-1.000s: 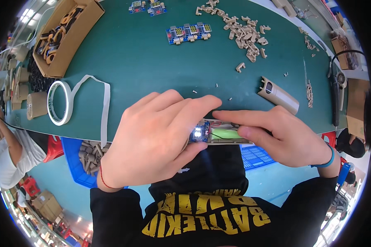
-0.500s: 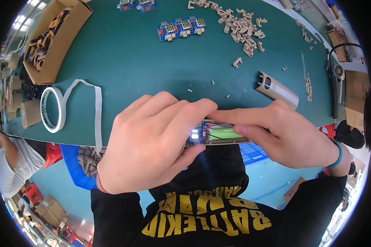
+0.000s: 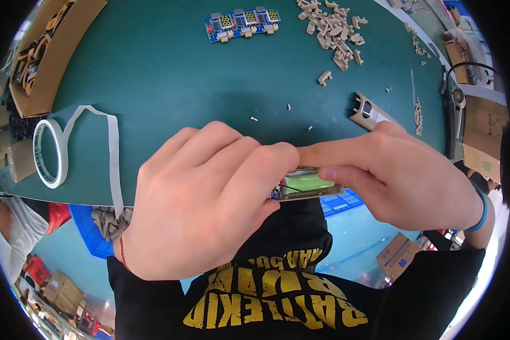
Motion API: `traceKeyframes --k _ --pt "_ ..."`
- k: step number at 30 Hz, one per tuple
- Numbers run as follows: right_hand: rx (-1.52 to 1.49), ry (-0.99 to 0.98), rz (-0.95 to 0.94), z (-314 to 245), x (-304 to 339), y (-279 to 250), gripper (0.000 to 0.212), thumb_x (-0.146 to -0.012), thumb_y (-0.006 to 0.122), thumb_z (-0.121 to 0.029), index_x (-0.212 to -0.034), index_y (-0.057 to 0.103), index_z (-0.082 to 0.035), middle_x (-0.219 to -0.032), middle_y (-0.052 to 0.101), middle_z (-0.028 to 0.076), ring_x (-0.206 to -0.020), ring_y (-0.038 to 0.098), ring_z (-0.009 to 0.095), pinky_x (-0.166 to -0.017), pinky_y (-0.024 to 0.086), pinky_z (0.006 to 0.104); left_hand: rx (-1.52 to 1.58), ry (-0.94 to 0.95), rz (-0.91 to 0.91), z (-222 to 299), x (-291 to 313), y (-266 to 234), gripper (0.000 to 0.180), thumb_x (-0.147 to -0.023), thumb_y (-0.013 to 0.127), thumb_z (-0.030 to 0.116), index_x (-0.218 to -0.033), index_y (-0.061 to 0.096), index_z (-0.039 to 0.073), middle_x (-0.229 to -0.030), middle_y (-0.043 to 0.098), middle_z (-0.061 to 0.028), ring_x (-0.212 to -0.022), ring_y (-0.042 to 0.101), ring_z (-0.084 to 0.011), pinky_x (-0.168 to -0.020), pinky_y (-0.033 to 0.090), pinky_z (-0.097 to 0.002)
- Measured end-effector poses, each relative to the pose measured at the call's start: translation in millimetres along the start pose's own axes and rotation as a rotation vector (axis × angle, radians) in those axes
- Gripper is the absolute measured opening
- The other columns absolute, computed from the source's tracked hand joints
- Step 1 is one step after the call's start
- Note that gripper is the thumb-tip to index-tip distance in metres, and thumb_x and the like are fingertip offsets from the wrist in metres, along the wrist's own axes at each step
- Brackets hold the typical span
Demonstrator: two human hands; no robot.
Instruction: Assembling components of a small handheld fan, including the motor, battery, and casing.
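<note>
Between my hands, above the table's front edge, is a beige casing half (image 3: 309, 196) with a green battery cell (image 3: 309, 182) and a dark wire inside. My left hand (image 3: 204, 198) closes over its left end, thumb below and fingers above, and hides most of the blue circuit board there. At the other end my right hand (image 3: 396, 175) pinches the casing, its thumb by the battery and its index finger stretched along the upper edge. Beyond the right hand lies a matching beige casing shell (image 3: 371, 113), partly covered by that hand. A few small screws (image 3: 254, 118) lie on the green table (image 3: 170, 73).
Blue circuit boards with small displays (image 3: 243, 25) lie far centre, near a pile of beige plastic pieces (image 3: 337, 34). At left are a white tape roll (image 3: 62, 153) with a loose strip and a cardboard box (image 3: 68, 56). A blue crate (image 3: 93, 232) stands below the left edge.
My left hand has moved over the circuit board, and its lit white light no longer shows. The view has shifted slightly, so things on the table appear higher and more to the left.
</note>
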State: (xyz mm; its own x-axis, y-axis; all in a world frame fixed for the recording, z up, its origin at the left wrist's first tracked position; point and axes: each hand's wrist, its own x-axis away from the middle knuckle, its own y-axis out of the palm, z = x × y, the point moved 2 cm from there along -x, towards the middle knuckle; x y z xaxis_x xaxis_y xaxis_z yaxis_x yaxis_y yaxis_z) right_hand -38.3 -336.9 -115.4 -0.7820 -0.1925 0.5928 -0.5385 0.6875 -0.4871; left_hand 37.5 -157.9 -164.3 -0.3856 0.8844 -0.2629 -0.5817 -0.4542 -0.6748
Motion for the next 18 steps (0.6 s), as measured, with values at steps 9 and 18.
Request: traceKeyframes --k 9,18 --pt "0.263 0.044 -0.062 -12 -2 -6 0.032 -0.09 0.053 0.005 -0.116 0.067 -0.008 -0.079 0.067 0.014 -0.062 0.059 0.026 -0.067 0.042 0.0333 0.024 -0.022 0.043 -1 4 3 0.047 -0.055 0.084 0.007 -0.094 0.058 0.008 -0.084 0.066 -0.0066 -0.072 0.061 -0.027 -0.06 0.049 -0.035" --pt "0.141 -0.041 0.026 -1 -3 -1 0.029 -0.089 0.055 0.003 -0.113 0.068 -0.006 -0.077 0.067 0.013 -0.058 0.058 0.026 -0.059 0.041 0.0354 -0.001 -0.026 0.061 1 3 3 0.044 -0.056 0.084 0.008 -0.091 0.057 0.008 -0.082 0.067 -0.0067 -0.073 0.061 -0.0268 -0.06 0.049 -0.035"
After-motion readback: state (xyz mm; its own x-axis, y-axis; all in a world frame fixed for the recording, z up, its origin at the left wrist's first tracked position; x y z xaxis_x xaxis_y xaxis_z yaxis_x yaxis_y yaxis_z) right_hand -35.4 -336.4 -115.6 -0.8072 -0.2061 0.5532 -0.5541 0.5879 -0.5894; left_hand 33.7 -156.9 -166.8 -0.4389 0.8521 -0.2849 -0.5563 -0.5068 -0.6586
